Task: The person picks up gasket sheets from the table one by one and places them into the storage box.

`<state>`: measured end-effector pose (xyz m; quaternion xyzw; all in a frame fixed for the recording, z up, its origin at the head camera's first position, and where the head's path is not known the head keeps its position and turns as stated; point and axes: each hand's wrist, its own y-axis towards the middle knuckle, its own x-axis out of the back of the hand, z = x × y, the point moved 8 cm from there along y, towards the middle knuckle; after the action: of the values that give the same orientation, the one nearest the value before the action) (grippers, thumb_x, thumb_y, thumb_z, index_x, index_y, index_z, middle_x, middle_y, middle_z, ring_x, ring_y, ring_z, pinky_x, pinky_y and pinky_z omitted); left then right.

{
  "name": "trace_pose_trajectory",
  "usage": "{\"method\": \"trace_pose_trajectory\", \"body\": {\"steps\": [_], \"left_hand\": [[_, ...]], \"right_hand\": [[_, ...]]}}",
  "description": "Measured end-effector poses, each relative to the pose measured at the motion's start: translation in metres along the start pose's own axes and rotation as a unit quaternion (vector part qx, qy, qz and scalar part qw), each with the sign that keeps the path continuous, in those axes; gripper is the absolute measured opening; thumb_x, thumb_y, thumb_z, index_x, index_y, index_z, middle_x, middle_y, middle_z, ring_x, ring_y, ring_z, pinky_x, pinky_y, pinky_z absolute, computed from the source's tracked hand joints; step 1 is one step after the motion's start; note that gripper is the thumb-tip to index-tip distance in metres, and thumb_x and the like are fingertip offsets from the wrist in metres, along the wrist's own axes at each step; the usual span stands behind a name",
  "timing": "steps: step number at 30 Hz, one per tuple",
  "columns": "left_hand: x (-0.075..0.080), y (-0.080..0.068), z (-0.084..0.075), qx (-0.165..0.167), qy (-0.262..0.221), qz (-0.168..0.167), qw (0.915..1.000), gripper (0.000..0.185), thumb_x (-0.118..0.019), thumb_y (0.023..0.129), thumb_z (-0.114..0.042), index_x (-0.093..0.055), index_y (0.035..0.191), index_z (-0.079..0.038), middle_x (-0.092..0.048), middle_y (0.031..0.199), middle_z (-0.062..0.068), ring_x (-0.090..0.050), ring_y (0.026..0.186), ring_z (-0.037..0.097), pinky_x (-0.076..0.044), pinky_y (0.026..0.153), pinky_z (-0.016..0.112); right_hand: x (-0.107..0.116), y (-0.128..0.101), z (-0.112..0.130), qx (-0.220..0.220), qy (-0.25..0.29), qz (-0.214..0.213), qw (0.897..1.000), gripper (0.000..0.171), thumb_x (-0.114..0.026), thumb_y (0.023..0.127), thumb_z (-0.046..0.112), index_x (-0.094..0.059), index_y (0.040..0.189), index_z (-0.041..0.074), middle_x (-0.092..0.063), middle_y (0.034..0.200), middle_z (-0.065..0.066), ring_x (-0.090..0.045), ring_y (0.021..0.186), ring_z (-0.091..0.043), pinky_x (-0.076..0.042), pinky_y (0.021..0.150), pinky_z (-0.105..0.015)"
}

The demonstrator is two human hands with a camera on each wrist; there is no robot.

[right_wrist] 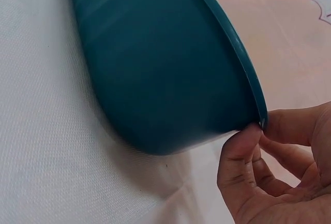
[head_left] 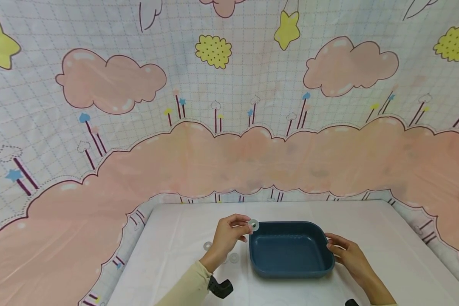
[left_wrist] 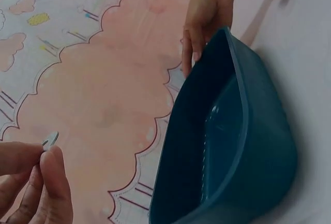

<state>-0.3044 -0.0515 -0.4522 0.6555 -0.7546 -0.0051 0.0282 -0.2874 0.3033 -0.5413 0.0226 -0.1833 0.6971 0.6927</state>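
Item: blue tray (head_left: 290, 270), deep, rectangular with rounded corners, nothing in it, standing on the white table (head_left: 386, 238) near the person's edge.

Left hand (head_left: 227, 238): just left of the tray's far left corner, raised above the table. Thumb and forefinger are pinched together on a washer (head_left: 254, 225), a small flat ring, held over the tray's far left rim. The left wrist view shows the washer (left_wrist: 50, 139) edge-on between the fingers (left_wrist: 51, 177), with the tray's inner wall (left_wrist: 222, 146) to the right; the ring's hole shows only in the head view.

Right hand (head_left: 348, 253): at the tray's right side, fingers curled against its rim. The right wrist view shows the thumb (right_wrist: 238, 157) and fingers closed on the rim's edge (right_wrist: 248, 92), and the tray's smooth outer wall, which the head view hides.

Two more washers lie flat on the table left of the tray: one (head_left: 208, 245) farther left, one (head_left: 234, 258) nearer, beside the left wrist. Only the head view shows them.

Backdrop: cloth (head_left: 229, 148) printed with pink clouds, yellow stars and a grid, behind the tray.

Writing, brands, labels: none legible in any view.
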Motion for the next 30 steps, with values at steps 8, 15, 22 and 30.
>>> {"method": "trace_pose_trajectory", "body": {"steps": [8,15,22,30], "left_hand": [[-0.038,0.016,0.010,0.025,-0.033,0.020,0.9990,0.023,-0.072,0.085,-0.003,-0.068,0.107,0.003,-0.071,0.084,0.005,-0.071,0.071,0.012,-0.056,0.056,0.020],[-0.061,0.027,0.022,0.046,-0.042,0.018,0.9979,0.024,-0.071,0.084,-0.001,-0.068,0.108,0.005,-0.075,0.090,0.014,-0.069,0.068,0.008,-0.057,0.056,0.020],[-0.084,0.034,0.036,0.071,-0.038,0.023,0.9965,0.019,-0.072,0.083,0.000,-0.070,0.102,0.001,-0.074,0.085,0.009,-0.069,0.067,0.009,-0.058,0.059,0.024],[-0.103,0.039,0.053,0.106,-0.024,0.025,0.9937,0.016,-0.071,0.082,0.001,-0.070,0.098,0.000,-0.072,0.083,0.008,-0.069,0.065,0.010,-0.059,0.059,0.025]], "right_hand": [[0.000,0.001,-0.002,-0.002,0.002,0.000,1.000,0.052,-0.059,0.098,0.018,-0.044,0.145,0.003,-0.056,0.116,-0.003,-0.058,0.098,-0.006,-0.055,0.083,-0.024],[0.000,0.000,-0.001,0.006,0.005,0.005,1.000,0.053,-0.060,0.097,0.020,-0.044,0.146,0.003,-0.056,0.116,-0.003,-0.058,0.099,-0.007,-0.055,0.083,-0.024],[0.000,0.000,0.000,0.006,-0.001,0.006,1.000,0.054,-0.059,0.098,0.020,-0.043,0.146,0.003,-0.055,0.120,-0.007,-0.058,0.100,-0.006,-0.055,0.084,-0.025],[0.000,0.000,0.001,-0.002,0.000,0.006,1.000,0.053,-0.059,0.098,0.021,-0.044,0.146,0.004,-0.055,0.119,-0.005,-0.056,0.101,-0.008,-0.054,0.083,-0.025]]}}
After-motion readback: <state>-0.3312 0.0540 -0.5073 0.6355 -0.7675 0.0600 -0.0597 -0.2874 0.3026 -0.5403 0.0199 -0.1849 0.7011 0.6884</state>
